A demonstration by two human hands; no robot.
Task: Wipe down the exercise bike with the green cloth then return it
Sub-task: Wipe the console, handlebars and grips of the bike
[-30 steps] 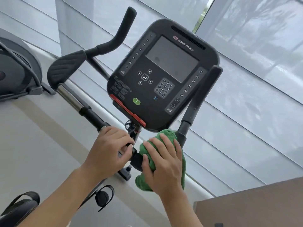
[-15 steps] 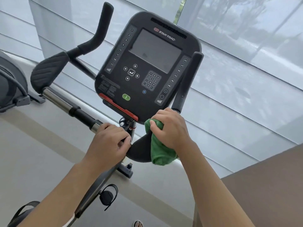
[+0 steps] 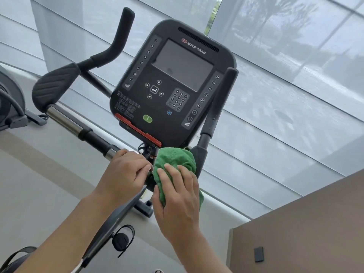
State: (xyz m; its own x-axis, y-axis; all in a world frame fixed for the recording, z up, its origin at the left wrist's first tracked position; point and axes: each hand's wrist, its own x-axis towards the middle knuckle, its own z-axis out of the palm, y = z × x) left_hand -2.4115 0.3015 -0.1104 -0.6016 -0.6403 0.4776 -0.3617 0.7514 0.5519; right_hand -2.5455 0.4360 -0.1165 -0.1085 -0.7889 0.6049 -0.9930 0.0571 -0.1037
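Exercise bike [image 3: 173, 91] fills the middle of the view, seen from above and tilted. At far left sits part of another grey machine [image 3: 9, 103]. Next comes the bike's left handlebar [image 3: 78, 127], with a ribbed black pad, a chrome tube and an upturned black horn. The left hand [image 3: 126, 174] is curled round the inner end of that bar, its grip closed on the tube just below the console. The console [image 3: 173, 85] reads "STAR TRAC" above a dark screen; numbers 1 to 21 run down its left edge and 24 to 40 down its right, with a keypad, a green button and a red strip along the lower edge. Green cloth [image 3: 175, 160] is bunched over the handlebar's centre, directly under the console's bottom edge. The right hand [image 3: 179, 196] lies flat on it, fingers nearly straight and spread, pressing the cloth down. Right of the cloth rises the right handlebar upright [image 3: 218, 107]. Beyond it hang pale window blinds [image 3: 295, 95], with open room there, and a brown panel [image 3: 305, 233] fills the lower right corner.
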